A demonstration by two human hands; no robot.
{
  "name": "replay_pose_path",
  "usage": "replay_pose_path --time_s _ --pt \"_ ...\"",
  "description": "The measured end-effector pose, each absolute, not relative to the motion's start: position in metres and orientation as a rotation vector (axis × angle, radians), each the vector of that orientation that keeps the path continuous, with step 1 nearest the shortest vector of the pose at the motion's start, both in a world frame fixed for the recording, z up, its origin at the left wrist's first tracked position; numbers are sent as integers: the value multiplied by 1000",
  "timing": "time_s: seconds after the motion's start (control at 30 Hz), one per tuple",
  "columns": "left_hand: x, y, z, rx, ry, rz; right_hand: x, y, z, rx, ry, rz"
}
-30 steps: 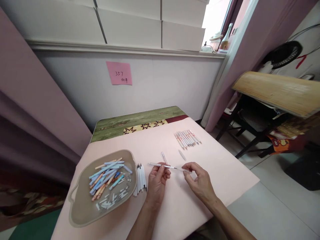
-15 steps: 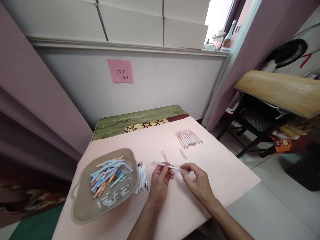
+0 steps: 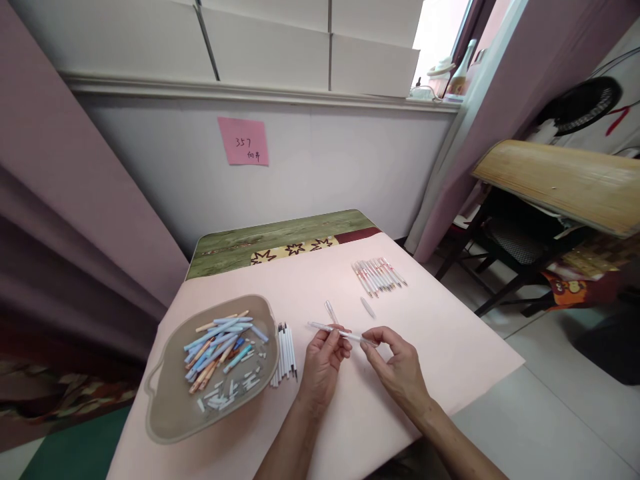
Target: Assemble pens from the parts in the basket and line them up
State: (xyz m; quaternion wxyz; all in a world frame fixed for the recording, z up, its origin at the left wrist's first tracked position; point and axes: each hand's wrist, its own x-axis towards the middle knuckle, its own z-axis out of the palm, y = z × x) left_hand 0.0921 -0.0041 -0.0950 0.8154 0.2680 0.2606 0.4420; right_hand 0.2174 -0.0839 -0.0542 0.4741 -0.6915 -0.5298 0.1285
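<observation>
My left hand [image 3: 323, 363] grips a slim whitish pen [image 3: 320, 327] between thumb and fingers, its thin end pointing left. At the pen's other end, my right hand [image 3: 395, 360] pinches a clear part with thumb and forefinger. Just beyond my left hand lies a clear pen piece [image 3: 331, 311] on the pink tabletop. A pale, tapered piece [image 3: 367, 307] rests farther right. Several white refills [image 3: 285, 353] with dark tips are laid in a row to the left of my hands.
A beige basin [image 3: 165, 400] at the left holds blue and orange pen barrels [image 3: 220, 343] and small clear parts [image 3: 220, 397]. Several finished-looking pens [image 3: 380, 276] lie side by side at the back right. A wall with a pink note [image 3: 244, 141] stands behind the table.
Both hands stay together on the pen with almost no movement. The whole view has shifted very slightly.
</observation>
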Motion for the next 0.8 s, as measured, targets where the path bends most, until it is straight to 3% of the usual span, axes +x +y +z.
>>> replay_pose_path --time_s 0.8 --pt "93 -6 -91 640 549 900 223 -86 -56 -1804 -1246 423"
